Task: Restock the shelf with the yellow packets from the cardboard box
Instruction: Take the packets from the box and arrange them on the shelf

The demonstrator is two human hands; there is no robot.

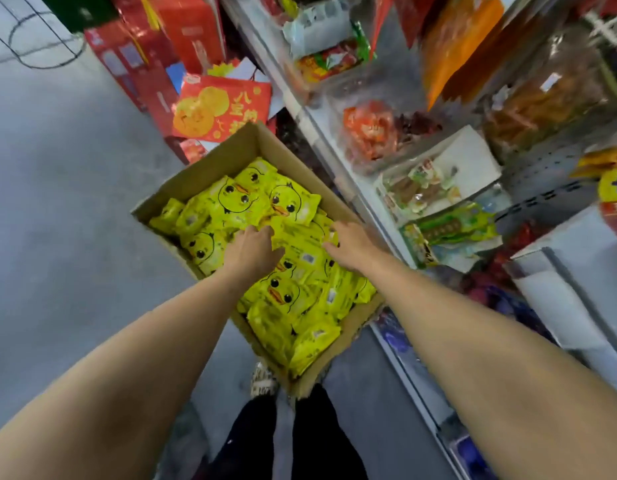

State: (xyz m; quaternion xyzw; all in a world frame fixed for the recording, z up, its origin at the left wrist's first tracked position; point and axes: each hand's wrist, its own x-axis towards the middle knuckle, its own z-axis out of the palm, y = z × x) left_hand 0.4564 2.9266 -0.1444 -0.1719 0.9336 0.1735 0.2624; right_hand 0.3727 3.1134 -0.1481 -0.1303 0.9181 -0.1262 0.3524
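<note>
You stand over the cardboard box (196, 171), which sits on the grey floor (58, 202) near the centre of your view, its long axis running from 11 o'clock to 5 o'clock. It is full of yellow packets (286, 303) printed with a duck face, heaped loosely and overlapping.

Both your arms reach down into it. Your left hand (253, 249) lies palm down on the heap, fingers pointing toward 12 o'clock and curling over the edge of one packet at the middle of the pile; whether they actually grip it, you cannot tell. Your right hand (348, 242) sits just at 3 o'clock of the left, also palm down on the packets, fingers bent around the far edge of that same raised packet; its hold is hidden too.

The shelf (334, 133) runs along the box's 3 o'clock side, from 12 o'clock down to 5 o'clock, stocked with mixed snack bags. Red gift boxes (220, 109) stand on the floor at 11 o'clock of the cardboard box.
</note>
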